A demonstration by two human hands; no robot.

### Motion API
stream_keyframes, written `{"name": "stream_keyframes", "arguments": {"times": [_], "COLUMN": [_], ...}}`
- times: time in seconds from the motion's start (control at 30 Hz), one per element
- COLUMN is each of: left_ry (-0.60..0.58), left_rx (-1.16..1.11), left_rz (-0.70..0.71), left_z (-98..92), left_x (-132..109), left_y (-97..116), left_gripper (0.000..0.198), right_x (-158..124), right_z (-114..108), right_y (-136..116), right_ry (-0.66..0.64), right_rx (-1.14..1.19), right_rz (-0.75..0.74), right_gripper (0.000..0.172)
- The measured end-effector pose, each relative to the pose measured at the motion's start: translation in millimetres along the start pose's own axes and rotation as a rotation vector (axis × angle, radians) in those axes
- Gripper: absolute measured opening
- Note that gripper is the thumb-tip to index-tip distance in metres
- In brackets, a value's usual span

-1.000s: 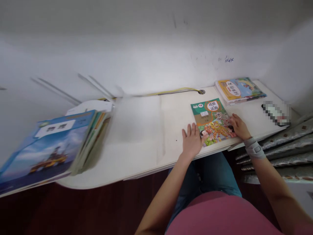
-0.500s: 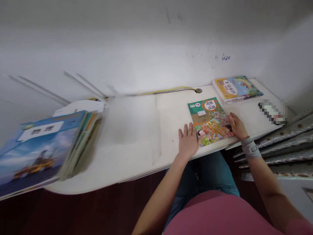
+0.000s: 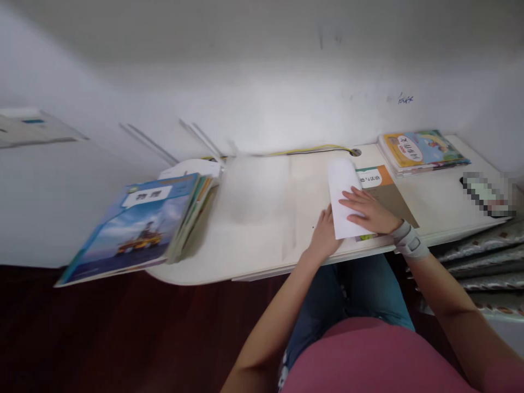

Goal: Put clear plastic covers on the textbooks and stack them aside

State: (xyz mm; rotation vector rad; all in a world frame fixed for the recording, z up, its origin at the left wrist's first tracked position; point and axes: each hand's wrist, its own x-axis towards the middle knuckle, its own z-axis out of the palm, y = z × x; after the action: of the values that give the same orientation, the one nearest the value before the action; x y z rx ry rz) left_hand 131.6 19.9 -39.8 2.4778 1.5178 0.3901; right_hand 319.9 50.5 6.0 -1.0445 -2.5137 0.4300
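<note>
A textbook [image 3: 396, 203] lies on the white desk in front of me, its cover partly turned over to the left. The white inner side of the cover [image 3: 341, 180] faces up and bends over the book's left part. Across that flap my right hand [image 3: 368, 213] is laid with fingers spread, a grey band round its wrist. My left hand [image 3: 323, 237] rests on the desk at the book's left side, fingers stretched out and partly hidden by the flap.
To the left a stack of books [image 3: 139, 224] with a blue physics textbook on top juts past the desk's edge. Another book pile [image 3: 421, 150] stands at the back right, near a blurred-out dark-edged object [image 3: 487, 194]. A yellow cable [image 3: 311, 148] runs along the wall into a desk hole.
The textbook was closed with its green illustrated cover up; the cover is now turned leftward. My right hand moved from the book's right edge onto the flap. The view shifted left.
</note>
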Motion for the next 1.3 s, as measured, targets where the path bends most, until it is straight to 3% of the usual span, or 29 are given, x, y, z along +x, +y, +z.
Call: {"name": "stream_keyframes", "arguments": {"times": [0.13,0.23,0.47,1.07,1.3], "left_ry": [0.052,0.072,0.177,0.263,0.21], "left_rx": [0.239,0.256,0.241,0.208,0.195], "left_rz": [-0.227,-0.326,-0.381,-0.419,-0.135], "left_z": [-18.2,-23.7,-21.0,-18.7,-24.7], "left_x": [-26.2,-40.5,-43.4,-46.4,-52.0], "left_y": [-38.4,-57.8,-59.9,-62.2,-59.6], "left_gripper": [0.054,0.058,0.063,0.069,0.063], "right_x": [17.8,21.9,35.1,28.1,29.2], "right_z": [21.6,28.5,45.2,48.5,50.5], "right_y": [-17.8,-25.9,-39.0,-31.7,-30.6], "right_ry": [-0.046,-0.073,-0.081,-0.04,-0.037], "right_rx": [-0.273,-0.374,-0.489,-0.569,-0.569], "right_rz": [0.018,0.01,-0.016,0.064,0.07], "right_gripper": [0.045,0.045,0.042,0.04,0.038]}}
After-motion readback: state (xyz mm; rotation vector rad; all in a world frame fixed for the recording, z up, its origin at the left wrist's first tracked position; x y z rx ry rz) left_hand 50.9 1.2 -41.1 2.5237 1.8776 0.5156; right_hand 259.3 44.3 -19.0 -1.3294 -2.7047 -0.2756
